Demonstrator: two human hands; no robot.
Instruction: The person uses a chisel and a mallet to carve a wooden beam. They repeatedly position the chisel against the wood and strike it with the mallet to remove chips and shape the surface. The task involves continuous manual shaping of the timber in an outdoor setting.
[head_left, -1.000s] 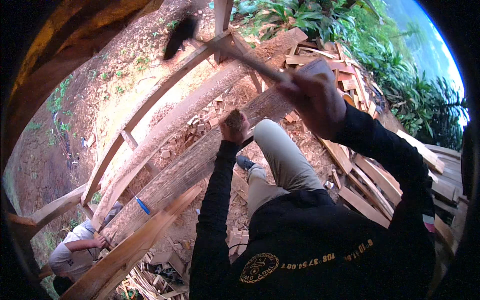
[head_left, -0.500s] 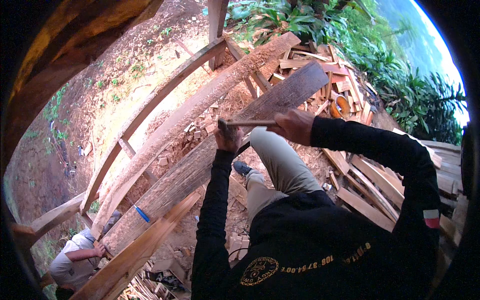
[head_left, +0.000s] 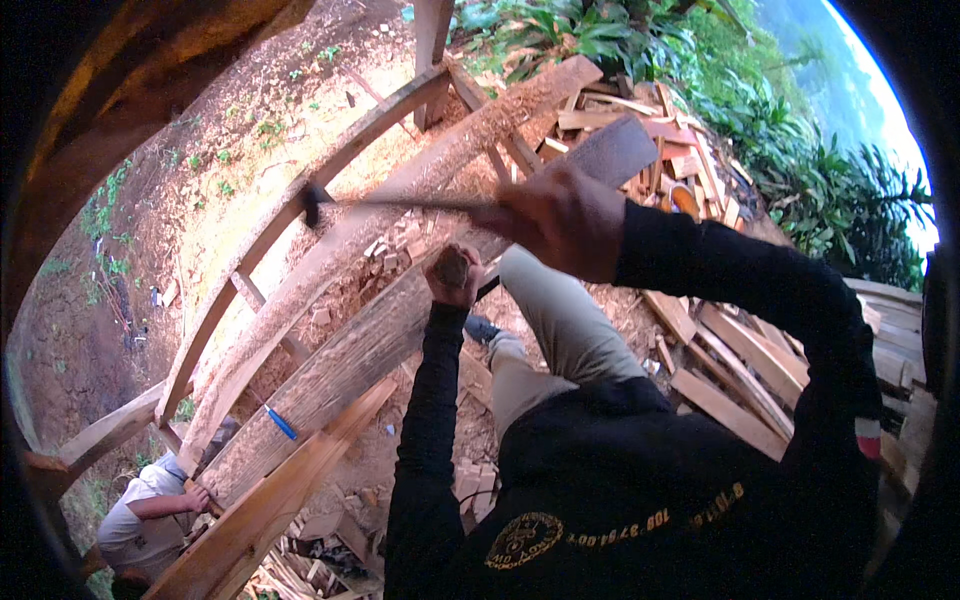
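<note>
My right hand [head_left: 565, 222] is closed round the handle of a hammer [head_left: 400, 202]. Its dark head [head_left: 313, 205] is raised off to the left, blurred by motion. My left hand [head_left: 455, 283] is wrapped round an upright, round-ended wooden handle [head_left: 452, 268], seen from its top; whatever lies below the fist is hidden. Under both hands a long weathered beam [head_left: 350, 345] runs from lower left to upper right. On its lower-left part lies a slim tool with a blue handle [head_left: 281, 424], apart from my hands.
A curved timber frame [head_left: 215, 290] and a sawdust-covered beam [head_left: 420, 165] run alongside. A co-worker [head_left: 150, 520] has a hand on the beam's lower-left end. Another plank [head_left: 290, 475] lies nearer. Offcuts [head_left: 670, 130] and boards [head_left: 740, 365] are piled to the right.
The hammer's head has lifted off the top of the handle in my left hand and swung up and left. My right hand has risen with it; my left hand stays almost in place.
</note>
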